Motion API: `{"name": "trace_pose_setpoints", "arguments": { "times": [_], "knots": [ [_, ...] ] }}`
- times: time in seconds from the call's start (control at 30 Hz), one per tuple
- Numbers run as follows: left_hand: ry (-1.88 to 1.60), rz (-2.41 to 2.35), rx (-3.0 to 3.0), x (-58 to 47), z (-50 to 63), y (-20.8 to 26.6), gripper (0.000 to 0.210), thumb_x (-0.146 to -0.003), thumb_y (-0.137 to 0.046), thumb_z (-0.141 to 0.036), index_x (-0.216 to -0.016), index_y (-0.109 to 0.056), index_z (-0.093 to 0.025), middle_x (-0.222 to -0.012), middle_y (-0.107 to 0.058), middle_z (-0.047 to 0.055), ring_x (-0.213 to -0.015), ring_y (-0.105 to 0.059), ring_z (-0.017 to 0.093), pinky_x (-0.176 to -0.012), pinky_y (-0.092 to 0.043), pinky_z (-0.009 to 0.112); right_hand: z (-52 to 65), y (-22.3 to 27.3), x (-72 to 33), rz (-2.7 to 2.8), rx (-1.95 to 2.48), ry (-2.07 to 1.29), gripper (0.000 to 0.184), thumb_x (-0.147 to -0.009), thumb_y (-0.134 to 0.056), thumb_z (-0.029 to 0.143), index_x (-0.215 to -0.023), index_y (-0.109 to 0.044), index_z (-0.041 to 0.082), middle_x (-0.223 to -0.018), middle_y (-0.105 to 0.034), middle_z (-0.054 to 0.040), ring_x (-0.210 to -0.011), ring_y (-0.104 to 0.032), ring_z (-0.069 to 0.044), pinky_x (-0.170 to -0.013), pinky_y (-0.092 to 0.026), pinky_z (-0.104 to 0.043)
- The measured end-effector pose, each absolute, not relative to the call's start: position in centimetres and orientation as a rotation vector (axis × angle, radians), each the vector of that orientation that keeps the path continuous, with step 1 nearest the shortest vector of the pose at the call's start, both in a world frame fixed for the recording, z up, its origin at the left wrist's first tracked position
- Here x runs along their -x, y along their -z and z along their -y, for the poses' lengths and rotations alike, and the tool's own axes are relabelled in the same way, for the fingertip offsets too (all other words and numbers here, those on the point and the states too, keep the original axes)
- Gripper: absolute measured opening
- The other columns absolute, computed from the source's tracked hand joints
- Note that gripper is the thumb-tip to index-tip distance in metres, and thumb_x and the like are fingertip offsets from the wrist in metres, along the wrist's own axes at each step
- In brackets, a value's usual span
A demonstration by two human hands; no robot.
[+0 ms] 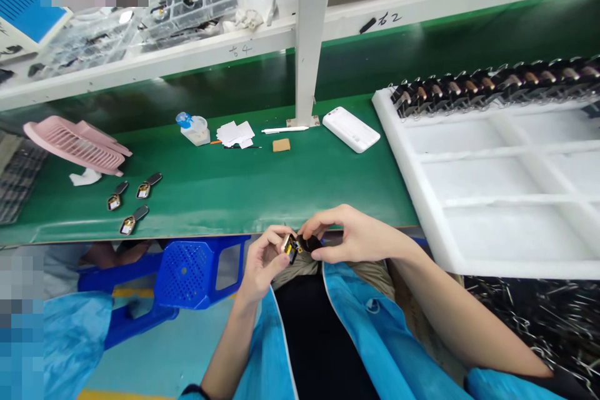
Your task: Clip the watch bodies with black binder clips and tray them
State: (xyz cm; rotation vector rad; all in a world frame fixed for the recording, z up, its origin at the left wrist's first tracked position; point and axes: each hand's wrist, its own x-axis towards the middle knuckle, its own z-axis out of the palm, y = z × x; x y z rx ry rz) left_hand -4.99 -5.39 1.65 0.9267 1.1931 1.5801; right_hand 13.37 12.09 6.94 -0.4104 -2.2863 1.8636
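My left hand point(268, 260) grips a small opened casing point(290, 248) with gold-coloured and dark parts inside, between thumb and fingers. The fingers of my right hand point(340, 234) are closed on a dark rounded cover point(309, 243), right beside the casing. Whether a hinge or a thin strip joins the two pieces is too small to make out. Both hands are above my lap, at the front edge of the green table point(225, 200). At the left of the table lie three similar opened casings point(128, 225), each with a dark flap.
A white foam tray point(435, 212) with a row of dark clipped pieces stands at right. Farther back are a white power bank point(351, 129), a pen point(285, 129), paper slips point(235, 134), a bottle point(194, 129) and a pink basket point(77, 140). A blue stool point(187, 275) stands left, beside a co-worker's sleeve point(75, 331).
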Motion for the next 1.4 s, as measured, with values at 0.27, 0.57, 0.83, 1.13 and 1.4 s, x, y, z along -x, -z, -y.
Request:
{"name": "trace_pose_setpoints", "arguments": {
  "times": [0.27, 0.57, 0.83, 1.13, 1.4],
  "knots": [
    [-1.581, -1.209, -1.059, 4.9, 5.6, -2.8, 0.024, -0.089, -0.085, -0.034, -0.083, -0.067, -0.018, -0.109, -0.073, 0.01, -0.096, -0.07, 0.022, -0.084, -0.053, 0.031, -11.5, -7.6, -13.7, 2.34, 0.148, -1.735, 0.036, -0.087, -0.073, 0.012, -0.121, -0.08, 0.022, -0.117, -0.08, -0.0044, -0.093, -0.076, -0.018, -0.083, -0.06, -0.026],
    [-1.575, -1.19, -1.068, 4.8, 6.1, -2.9, 0.02, -0.089, -0.085, -0.032, -0.088, -0.069, -0.02, -0.111, -0.075, 0.009, -0.101, -0.072, 0.022, -0.088, -0.055, 0.03, -11.2, -7.6, -14.1, 2.296, 0.139, -1.754, 0.026, -0.091, -0.076, 0.019, -0.117, -0.081, 0.021, -0.116, -0.08, -0.0067, -0.093, -0.076, -0.018, -0.082, -0.06, -0.026],
    [-1.574, -1.216, -1.149, 4.5, 6.1, -3.4, 0.019, -0.089, -0.085, -0.03, -0.088, -0.069, -0.02, -0.114, -0.076, 0.011, -0.101, -0.074, 0.023, -0.088, -0.056, 0.032, -10.7, -7.9, -14.4, 2.274, 0.222, -1.777, 0.032, -0.087, -0.076, 0.016, -0.119, -0.077, 0.021, -0.11, -0.08, -0.0035, -0.09, -0.075, -0.017, -0.08, -0.06, -0.025],
    [-1.601, -1.321, -1.272, 4.1, 6.1, -3.8, 0.02, -0.09, -0.083, -0.032, -0.087, -0.068, -0.02, -0.113, -0.077, 0.011, -0.104, -0.074, 0.025, -0.087, -0.058, 0.036, -8.5, -6.2, -15.3, 2.104, 0.269, -1.46, 0.018, -0.088, -0.079, 0.017, -0.105, -0.073, 0.021, -0.112, -0.08, -0.0071, -0.101, -0.078, -0.021, -0.091, -0.061, -0.03],
    [-1.557, -1.351, -1.377, 4.1, 5.7, -3.5, 0.016, -0.088, -0.086, -0.026, -0.088, -0.071, -0.021, -0.118, -0.077, 0.01, -0.104, -0.075, 0.025, -0.088, -0.059, 0.038, -8.9, -7.0, -16.7, 2.281, 0.218, -1.056, 0.013, -0.1, -0.074, 0.021, -0.113, -0.073, 0.021, -0.116, -0.078, -0.0111, -0.1, -0.077, -0.023, -0.087, -0.065, -0.035]
  ]
}}
